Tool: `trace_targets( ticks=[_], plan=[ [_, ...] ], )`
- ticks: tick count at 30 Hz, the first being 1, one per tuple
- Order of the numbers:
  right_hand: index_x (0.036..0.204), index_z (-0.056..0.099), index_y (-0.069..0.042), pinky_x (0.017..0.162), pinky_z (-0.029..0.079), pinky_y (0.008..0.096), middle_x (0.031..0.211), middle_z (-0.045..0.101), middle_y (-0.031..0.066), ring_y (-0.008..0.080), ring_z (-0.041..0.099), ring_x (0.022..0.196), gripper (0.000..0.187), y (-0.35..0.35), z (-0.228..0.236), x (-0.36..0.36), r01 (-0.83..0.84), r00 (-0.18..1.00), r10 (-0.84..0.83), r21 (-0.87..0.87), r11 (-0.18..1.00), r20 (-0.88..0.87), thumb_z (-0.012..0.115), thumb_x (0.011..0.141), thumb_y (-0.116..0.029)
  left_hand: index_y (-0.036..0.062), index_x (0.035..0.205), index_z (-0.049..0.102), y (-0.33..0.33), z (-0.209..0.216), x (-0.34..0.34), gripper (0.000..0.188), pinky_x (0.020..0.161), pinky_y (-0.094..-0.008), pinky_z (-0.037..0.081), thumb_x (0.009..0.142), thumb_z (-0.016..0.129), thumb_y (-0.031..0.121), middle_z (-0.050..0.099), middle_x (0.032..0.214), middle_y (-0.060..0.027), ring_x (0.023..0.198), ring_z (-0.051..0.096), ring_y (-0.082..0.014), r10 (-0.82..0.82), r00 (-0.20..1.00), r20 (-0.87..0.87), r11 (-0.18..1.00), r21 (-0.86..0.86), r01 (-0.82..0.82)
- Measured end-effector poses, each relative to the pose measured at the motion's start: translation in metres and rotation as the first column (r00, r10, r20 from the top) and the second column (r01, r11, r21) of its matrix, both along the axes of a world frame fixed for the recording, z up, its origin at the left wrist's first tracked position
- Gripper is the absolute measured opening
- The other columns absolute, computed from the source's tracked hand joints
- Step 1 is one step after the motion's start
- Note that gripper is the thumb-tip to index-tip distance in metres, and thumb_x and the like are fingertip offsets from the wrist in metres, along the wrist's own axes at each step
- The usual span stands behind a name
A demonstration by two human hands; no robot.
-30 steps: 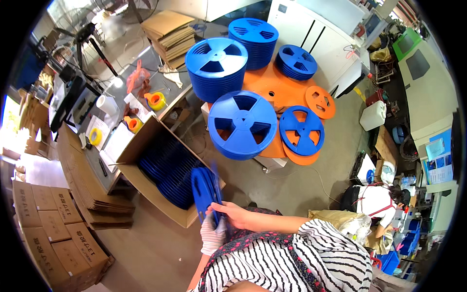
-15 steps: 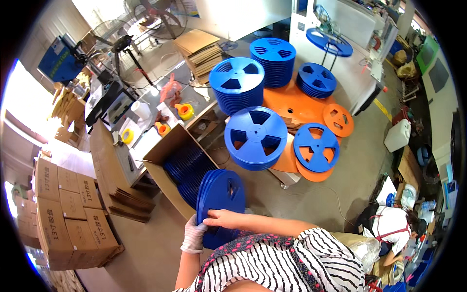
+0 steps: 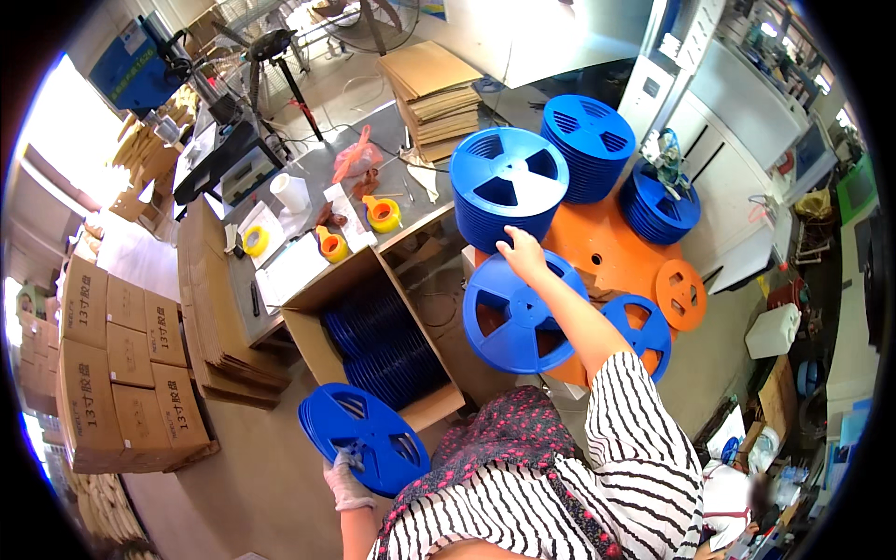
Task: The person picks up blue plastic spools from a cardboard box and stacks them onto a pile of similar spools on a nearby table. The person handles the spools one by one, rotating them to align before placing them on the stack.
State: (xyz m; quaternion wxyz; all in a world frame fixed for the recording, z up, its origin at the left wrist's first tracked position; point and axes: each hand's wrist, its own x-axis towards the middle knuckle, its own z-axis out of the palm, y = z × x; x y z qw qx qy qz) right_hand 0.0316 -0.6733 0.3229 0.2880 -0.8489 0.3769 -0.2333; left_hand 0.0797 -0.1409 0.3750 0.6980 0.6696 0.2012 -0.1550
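My left hand (image 3: 345, 478), in a pale glove, grips a small bundle of blue plastic reels (image 3: 369, 434) by the lower rim and spoke openings. The bundle is tilted beside an open carton, which holds rows of blue reels (image 3: 387, 338) standing on edge. My bare right hand (image 3: 525, 254) is stretched forward with its fingers apart and nothing in them. It is over the far rim of the near blue reel stack (image 3: 499, 319), close to the side of a taller blue reel stack (image 3: 495, 213). Whether its fingertips touch a reel I cannot tell.
An orange round base (image 3: 597, 229) carries more blue stacks (image 3: 586, 140) and a loose orange reel (image 3: 681, 294). The open carton (image 3: 431, 411) adjoins a grey worktable (image 3: 245, 313) with tape dispensers (image 3: 383, 215). Flat cardboard (image 3: 224, 317) and packed boxes (image 3: 126, 364) stand at left.
My right hand has left the held reels and reached forward to the right. My left hand has moved left with the bundle, tilting it flatter. The view has shifted.
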Motion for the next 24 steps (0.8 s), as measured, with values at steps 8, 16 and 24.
trace_targets(
  ticks=[8,16,24],
  plan=[
    [0.119,0.052,-0.005,0.093,0.041,0.0392,0.111,0.056,0.0123,0.032,0.049,0.11,0.05,-0.069,-0.026,0.079,-0.204,0.93,0.05,-0.401,0.893,-0.363,0.071,0.077,-0.026,0.0023,0.091,0.051,0.012,-0.033,-0.038,0.015,0.039,-0.0343,0.042,0.077,0.054,-0.002,0.049,0.056,-0.0057,0.039,0.044,-0.0173,0.275,0.951,-0.141,0.941,0.24,-0.237],
    [0.098,0.061,-0.007,0.07,0.049,0.0373,0.085,0.061,0.0128,0.0309,0.059,0.08,0.014,-0.088,0.095,0.033,0.05,0.968,0.09,-0.53,0.846,0.234,0.061,0.085,-0.013,0.0091,0.056,0.046,-0.009,-0.018,-0.064,0.034,0.061,-0.0308,0.041,0.083,0.059,0.024,0.052,0.058,-0.0048,0.058,0.048,-0.0176,0.306,0.951,-0.051,0.934,0.21,-0.289],
    [0.104,0.057,-0.001,0.046,0.042,0.0252,0.07,0.051,0.0015,0.0122,0.052,0.052,0.033,-0.101,0.16,-0.063,-0.33,0.447,-0.596,0.742,0.583,0.667,0.042,0.097,-0.03,0.011,0.062,0.047,-0.049,-0.01,-0.04,0.028,0.066,-0.032,0.044,0.084,0.06,0.023,0.051,0.063,-0.0014,0.062,0.048,-0.017,0.498,0.811,-0.308,0.857,0.033,-0.514]
  ],
)
